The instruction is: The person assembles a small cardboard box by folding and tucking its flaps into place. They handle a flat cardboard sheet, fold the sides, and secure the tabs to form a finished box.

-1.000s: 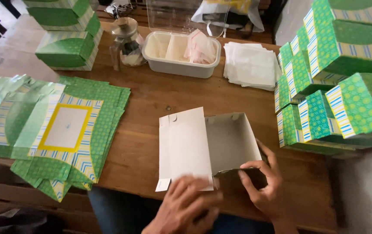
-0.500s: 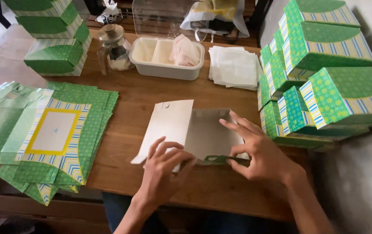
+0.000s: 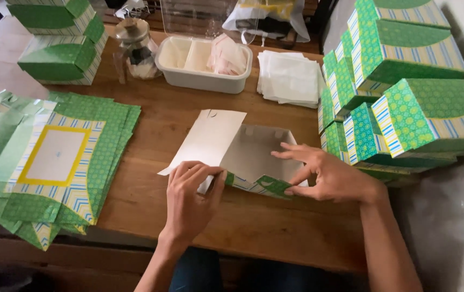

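Two bare hands work at one half-folded carton [image 3: 242,157] lying near the front edge of the wooden surface [image 3: 199,216], directly before the person. The carton shows its pale plain inside, with one long flap laid flat toward the left and a shallow open tray shape toward the right; its green patterned outside shows only along the near wall.

The left hand [image 3: 191,197] comes up from below with the forearm nearly straight and the wrist level. Its fingers are curled together, knuckles up, pinching the near corner of the flat flap between thumb and fingertips.

The right hand [image 3: 326,176] reaches in from the right, its forearm slanting across the corner of the surface. The fingers spread loosely over the tray's right side while the thumb and forefinger grip the green near wall, so both hands are closed on the same carton.

A pile of flat, unfolded green blanks [image 3: 53,162] lies to the left, well apart from the hands. Finished green boxes [image 3: 405,103] stack high just beside the right hand, and more stand at the far left [image 3: 59,54]. Beyond the carton sit a white divided tub [image 3: 202,70], a glass jar [image 3: 134,48] and folded white sheets [image 3: 288,78].
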